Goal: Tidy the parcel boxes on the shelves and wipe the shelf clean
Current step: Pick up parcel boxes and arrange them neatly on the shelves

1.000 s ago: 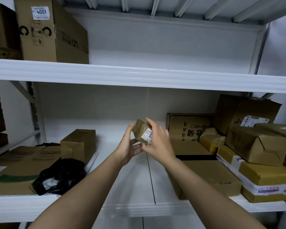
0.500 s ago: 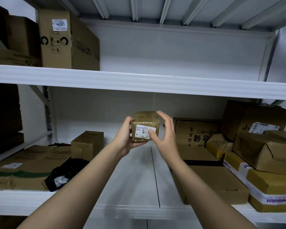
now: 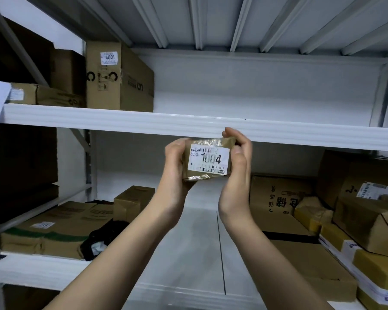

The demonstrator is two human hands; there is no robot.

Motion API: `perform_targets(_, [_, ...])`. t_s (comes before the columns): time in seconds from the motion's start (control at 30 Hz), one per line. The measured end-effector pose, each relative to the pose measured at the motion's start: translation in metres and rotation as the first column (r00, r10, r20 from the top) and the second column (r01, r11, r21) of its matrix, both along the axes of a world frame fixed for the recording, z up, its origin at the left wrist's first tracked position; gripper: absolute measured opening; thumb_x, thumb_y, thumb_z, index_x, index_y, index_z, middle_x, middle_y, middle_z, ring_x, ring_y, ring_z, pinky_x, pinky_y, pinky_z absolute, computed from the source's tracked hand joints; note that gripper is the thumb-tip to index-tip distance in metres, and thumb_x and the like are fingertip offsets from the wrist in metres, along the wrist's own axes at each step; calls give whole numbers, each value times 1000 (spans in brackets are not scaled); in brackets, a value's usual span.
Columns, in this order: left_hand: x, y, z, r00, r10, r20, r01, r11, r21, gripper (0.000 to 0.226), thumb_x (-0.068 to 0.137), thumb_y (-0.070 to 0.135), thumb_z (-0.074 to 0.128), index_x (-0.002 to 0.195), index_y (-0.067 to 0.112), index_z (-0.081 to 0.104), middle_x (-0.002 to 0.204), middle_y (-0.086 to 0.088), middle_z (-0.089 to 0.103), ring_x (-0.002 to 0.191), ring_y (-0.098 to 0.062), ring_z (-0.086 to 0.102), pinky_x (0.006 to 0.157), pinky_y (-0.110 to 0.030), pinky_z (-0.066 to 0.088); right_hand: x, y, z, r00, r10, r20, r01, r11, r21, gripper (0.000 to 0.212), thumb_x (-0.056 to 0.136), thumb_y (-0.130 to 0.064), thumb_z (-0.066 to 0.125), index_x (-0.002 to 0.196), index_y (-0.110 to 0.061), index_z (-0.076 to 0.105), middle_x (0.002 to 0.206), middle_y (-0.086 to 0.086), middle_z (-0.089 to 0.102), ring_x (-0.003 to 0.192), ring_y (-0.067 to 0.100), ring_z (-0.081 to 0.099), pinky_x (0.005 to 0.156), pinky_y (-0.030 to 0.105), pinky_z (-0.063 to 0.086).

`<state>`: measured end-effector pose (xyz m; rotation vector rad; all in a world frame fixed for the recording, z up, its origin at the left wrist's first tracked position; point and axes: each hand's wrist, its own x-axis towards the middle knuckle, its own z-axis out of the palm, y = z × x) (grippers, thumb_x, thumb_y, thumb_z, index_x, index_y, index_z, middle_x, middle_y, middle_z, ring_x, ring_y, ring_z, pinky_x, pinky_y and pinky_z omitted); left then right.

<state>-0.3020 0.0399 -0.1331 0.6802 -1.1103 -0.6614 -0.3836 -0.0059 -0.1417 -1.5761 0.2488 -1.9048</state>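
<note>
Two bare forearms reaching up from the bottom edge, wrists close together. Left hand (image 3: 175,166) curled round the left side of a small parcel box (image 3: 208,159), right hand (image 3: 238,159) cupped against its right side with fingertips hooked over the top — held between both palms, raised in the air just in front of the front lip of the upper shelf (image 3: 300,133), touching no shelf. Facing the camera: a white label (image 3: 208,159) with a barcode and large digits reading 1004; shiny tape across the brown wrapping above and below it. Below and behind, the white lower shelf (image 3: 202,253), bare down the middle with a dark seam running front to back. On its left, flat cartons with green bands (image 3: 47,233), a crumpled black bag (image 3: 103,238) lying against them, and a small upright brown box (image 3: 132,202) just behind. On its right, a crowded heap of brown parcels (image 3: 323,231), some tilted, several with yellow tape, one low flat carton (image 3: 309,267) nearest the front edge. Farther up and back on the upper shelf, at its left end — a tall carton labelled 4001 (image 3: 112,74), with lower, darker boxes (image 3: 54,92) beside it; the rest of that shelf white and open to the back wall. Overhead, the ribbed underside of another shelf (image 3: 233,19).
</note>
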Motion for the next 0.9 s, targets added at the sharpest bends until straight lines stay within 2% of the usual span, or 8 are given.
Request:
perform_targets(0.1, [8,23,15,998,43,45,-38,994,-103,41,98,25,24,118,7,54,92,-3,66,82,-10,61,63,-20,51,7,21,16,1000,24,-17,-26,996,-86,44,85,-44,32,120,-25,51,126,6,50,121,21,47,104,50,37])
perform_targets(0.27, [44,49,47,986,148,80,-123,960,-252,28,92,17,28,110,18,50,80,7,66,78,-11,60,64,-27,48,43,41,40,999,46,11,-42,971,-236,36,89,-37,36,123,-29,45,131,5,43,126,24,42,105,54,34])
perform_targets(0.33, [64,51,59,978,191,88,-160,947,-278,30,92,13,28,112,17,49,86,5,65,81,-13,59,64,-29,47,65,40,49,999,40,3,-38,965,-259,36,91,-36,35,126,-30,41,138,4,39,134,19,36,110,50,31])
perform_targets(0.43, [100,49,73,957,265,118,-219,927,-305,34,83,19,33,114,17,48,99,-8,59,83,-15,58,62,-25,50,104,33,61,999,38,-18,-41,965,-259,52,90,-40,34,138,-19,33,146,6,34,139,20,30,113,50,28])
perform_targets(0.63, [184,42,101,944,303,130,-256,922,-290,29,99,10,27,121,15,45,115,-14,55,87,-12,59,70,-25,52,187,22,90,984,-8,-179,-34,973,-229,70,86,-53,31,147,-20,22,153,11,25,143,23,25,113,47,29])
perform_targets(0.8, [260,37,123,909,335,247,-299,938,-173,31,100,15,28,128,14,41,112,-7,55,89,-10,56,71,-22,50,252,7,117,904,-111,-413,49,986,-158,56,99,-43,37,148,-25,17,152,0,30,136,21,35,105,32,32])
perform_targets(0.87, [294,32,133,824,409,393,-417,906,-68,31,96,20,34,126,13,41,102,0,54,93,-15,52,76,-26,44,276,0,127,858,-143,-493,101,989,-110,56,99,-45,36,149,-27,16,154,0,28,135,23,35,103,34,30])
perform_targets(0.9, [310,30,137,733,458,503,-509,860,-41,30,93,25,37,120,15,43,96,3,53,97,-19,51,80,-30,43,287,-3,131,841,-142,-521,112,990,-89,57,99,-46,35,149,-28,15,154,0,28,135,24,36,104,35,30])
